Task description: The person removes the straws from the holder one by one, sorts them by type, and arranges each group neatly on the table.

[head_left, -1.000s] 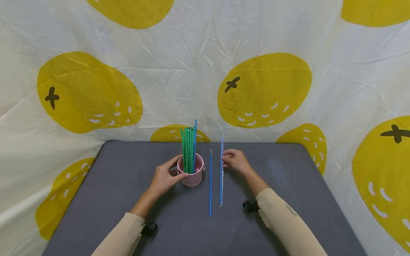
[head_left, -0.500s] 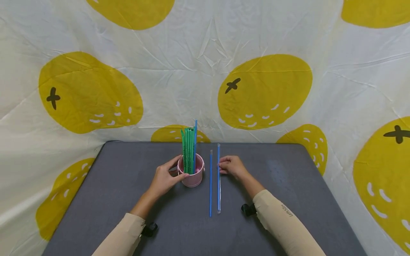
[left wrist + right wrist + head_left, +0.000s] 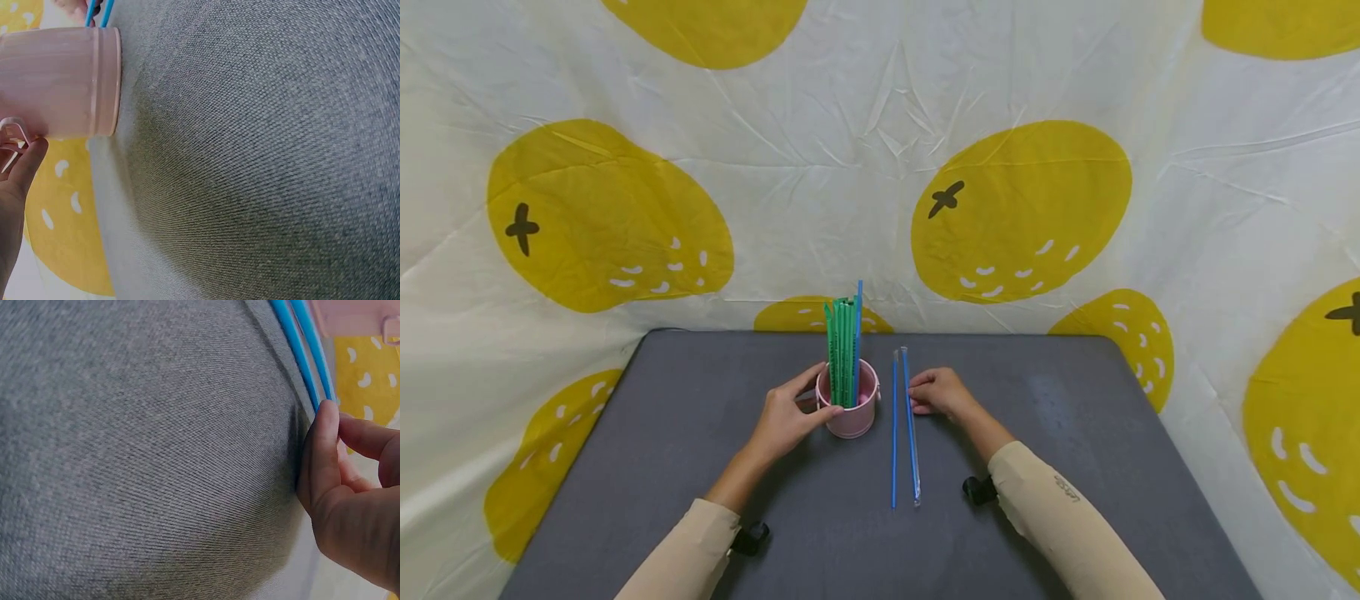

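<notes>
My left hand holds a small pink bucket by its side, thumb at the front rim. In the left wrist view, fingers lie by the handle on the bucket wall. Several green wrapped straws and a blue straw stand upright in it. Right of the bucket, my right hand pinches a blue straw in clear wrapping near its far end. Another blue straw lies close on its left, their far ends nearly together. In the right wrist view, my fingertips cover part of the straws.
A dark grey cloth-covered table lies beneath everything, its back edge just beyond the bucket. Behind it hangs a white curtain printed with yellow fruit. A black wrist camera sits on each sleeve.
My right hand has brought its blue straw left and toward me, beside the other blue straw, and its near end has swung slightly right. The left hand and bucket stay put.
</notes>
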Demonstrator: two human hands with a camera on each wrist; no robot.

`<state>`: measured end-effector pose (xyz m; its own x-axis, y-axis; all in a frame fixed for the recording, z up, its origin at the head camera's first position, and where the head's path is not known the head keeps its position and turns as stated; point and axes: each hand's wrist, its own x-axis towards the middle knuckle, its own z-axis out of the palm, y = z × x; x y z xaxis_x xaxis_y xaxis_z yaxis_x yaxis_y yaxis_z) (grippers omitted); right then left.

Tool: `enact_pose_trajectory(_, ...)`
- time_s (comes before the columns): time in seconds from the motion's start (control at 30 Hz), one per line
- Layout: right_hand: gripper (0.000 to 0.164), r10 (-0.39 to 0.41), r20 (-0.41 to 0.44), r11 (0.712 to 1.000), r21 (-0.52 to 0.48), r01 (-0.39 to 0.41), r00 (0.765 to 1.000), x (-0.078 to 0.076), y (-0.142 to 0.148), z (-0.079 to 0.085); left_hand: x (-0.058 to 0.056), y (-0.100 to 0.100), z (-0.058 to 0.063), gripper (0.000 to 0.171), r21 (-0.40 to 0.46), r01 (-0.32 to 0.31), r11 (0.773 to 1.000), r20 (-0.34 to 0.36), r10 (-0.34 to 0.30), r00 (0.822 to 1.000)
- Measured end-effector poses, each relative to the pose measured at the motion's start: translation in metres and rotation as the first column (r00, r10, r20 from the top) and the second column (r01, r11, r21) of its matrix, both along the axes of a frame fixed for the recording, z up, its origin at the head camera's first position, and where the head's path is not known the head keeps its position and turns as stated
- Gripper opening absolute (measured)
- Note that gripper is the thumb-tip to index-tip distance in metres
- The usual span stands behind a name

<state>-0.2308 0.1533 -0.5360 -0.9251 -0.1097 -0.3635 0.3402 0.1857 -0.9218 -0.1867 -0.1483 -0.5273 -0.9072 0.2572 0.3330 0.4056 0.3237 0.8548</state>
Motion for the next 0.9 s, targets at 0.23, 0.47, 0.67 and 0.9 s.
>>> enact_pose_trajectory(0.23, 0.019, -0.013, -0.04, 0.996, 0.092, 0.017, 0.999, 0.0013, -0.0048, 0.0016, 0.0001, 0.0005, 0.002, 0.079, -0.01, 0.001, 1.0, -0.005, -0.001, 1.0)
enact_pose_trajectory(0.47, 0.019, -0.003, -0.073, 0.985, 0.173, 0.016, 0.997, 0.0024, -0.0069, 0.0039, -0.0005, 0.001, 0.0005, 0.079, -0.012, -0.002, 1.0, -0.009, 0.002, 1.0)
enact_pose_trajectory(0.67, 0.016, 0.032, -0.109, 0.964, 0.267, -0.001, 0.994, 0.0009, -0.0085, 0.0001, -0.0007, 0.001, 0.0001, 0.08, -0.01, -0.003, 1.0, -0.004, 0.003, 1.0)
enact_pose_trajectory(0.9, 0.017, 0.046, -0.122, 0.952, 0.307, -0.006, 0.992, 0.0011, -0.0101, -0.0016, 0.0001, 0.0013, 0.0013, 0.08, -0.014, -0.003, 1.0, 0.009, 0.003, 1.0)
